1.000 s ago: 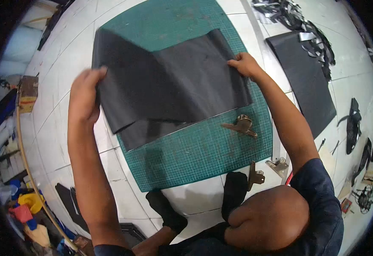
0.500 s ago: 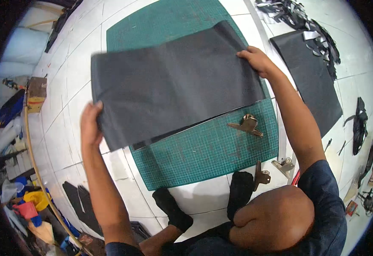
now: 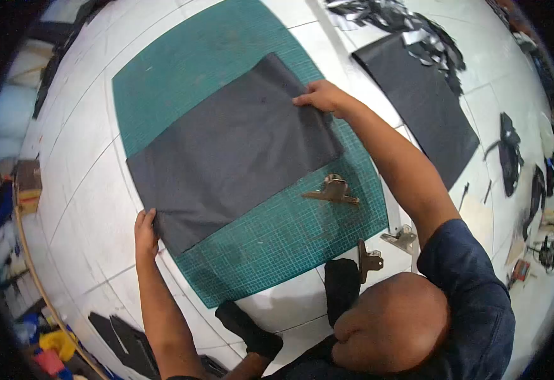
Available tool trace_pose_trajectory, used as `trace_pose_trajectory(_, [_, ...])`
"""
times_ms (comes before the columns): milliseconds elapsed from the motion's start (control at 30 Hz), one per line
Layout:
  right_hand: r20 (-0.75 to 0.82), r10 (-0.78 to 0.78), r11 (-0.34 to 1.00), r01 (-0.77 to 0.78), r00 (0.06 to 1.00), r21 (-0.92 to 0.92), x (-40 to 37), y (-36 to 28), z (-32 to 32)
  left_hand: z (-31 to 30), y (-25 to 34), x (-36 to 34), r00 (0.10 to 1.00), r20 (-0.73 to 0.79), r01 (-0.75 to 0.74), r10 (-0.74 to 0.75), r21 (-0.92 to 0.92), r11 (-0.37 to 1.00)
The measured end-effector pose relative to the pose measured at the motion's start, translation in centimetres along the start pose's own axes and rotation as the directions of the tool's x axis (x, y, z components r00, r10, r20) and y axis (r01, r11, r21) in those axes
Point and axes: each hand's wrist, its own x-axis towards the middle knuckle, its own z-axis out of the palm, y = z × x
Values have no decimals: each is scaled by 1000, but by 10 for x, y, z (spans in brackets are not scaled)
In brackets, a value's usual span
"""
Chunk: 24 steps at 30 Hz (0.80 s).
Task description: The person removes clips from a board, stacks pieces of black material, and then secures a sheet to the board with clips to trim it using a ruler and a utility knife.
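A wide sheet of black material point(image 3: 226, 152) lies over the middle of the green cutting mat point(image 3: 277, 244). My left hand point(image 3: 146, 233) is closed on its lower left edge, fingers partly hidden by the arm's angle. At the upper right edge, my right hand point(image 3: 322, 99) pinches the same sheet between thumb and fingers. A metal bulldog clip point(image 3: 333, 190) rests on the mat just below the sheet's right part.
Two more clips point(image 3: 369, 260) point(image 3: 401, 239) lie near my right foot. Another black sheet point(image 3: 419, 104) is on the tiles at the right, with a heap of scraps point(image 3: 432, 44) at its top. Dark pieces point(image 3: 122, 342) lie at the lower left.
The sheet has come down flatter on the mat, its left end lower in view. Both hands still hold it. The view has shifted, moving the mat and clips leftward.
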Motion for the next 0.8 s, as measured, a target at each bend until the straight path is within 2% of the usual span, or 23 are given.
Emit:
trace_pose_trajectory(67, [-1,-6,1000,6,1000,-3,0,4,-4,20,13,-21,998,-66,-27,20,-112,993])
trace_pose_trajectory(133, [3,-27,999,27,1000,32,-1,3,-3,6,0,-10,999,12,-30,32,-152,988])
trace_pose_trajectory(233, [-196,-94,995,84,976,-58,4,10,9,1,-11,1,998,46,-37,49,-221,975])
trace_pose_trajectory(267, [-172,-99,993,85,980,-83,2,5,8,-1,-11,1,998,39,-43,55,-248,968])
trace_pose_trajectory(333, [-115,-107,987,91,987,-135,-7,-1,1,-1,-5,-1,999,25,-24,26,-88,996])
trace_pose_trajectory(400, [-100,-76,996,70,992,-62,1,9,-2,1,7,-8,999,-23,44,-41,98,994])
trace_pose_trajectory(433, [-90,-61,998,59,994,-26,7,15,-3,-2,7,-4,999,-12,41,-41,84,996])
trace_pose_trajectory(533, [-109,-64,990,49,992,-130,-6,3,-4,-4,-4,11,1000,-5,29,-29,31,999])
trace_pose_trajectory(567, [-144,-134,989,123,980,-81,5,16,2,-5,-8,5,998,-49,30,-30,4,1000])
trace_pose_trajectory(600, [-157,-122,992,115,980,-58,3,17,4,-1,-10,5,999,-25,21,-22,-46,999])
trace_pose_trajectory(633, [-80,-98,987,86,992,-138,-3,10,-4,0,-9,5,1000,-11,6,-7,-98,995])
trace_pose_trajectory(667, [-140,-95,986,74,986,-147,-15,0,0,2,-7,4,999,-47,20,-23,-58,998])
trace_pose_trajectory(700, [-127,-84,992,70,988,-110,-12,2,3,0,-5,3,995,-89,42,-43,-14,999])
trace_pose_trajectory(767, [-101,-155,979,139,983,-147,0,7,4,-2,-3,8,994,-107,7,11,169,986])
trace_pose_trajectory(800, [-137,-174,972,148,975,-185,0,7,5,4,5,6,984,-178,27,27,293,956])
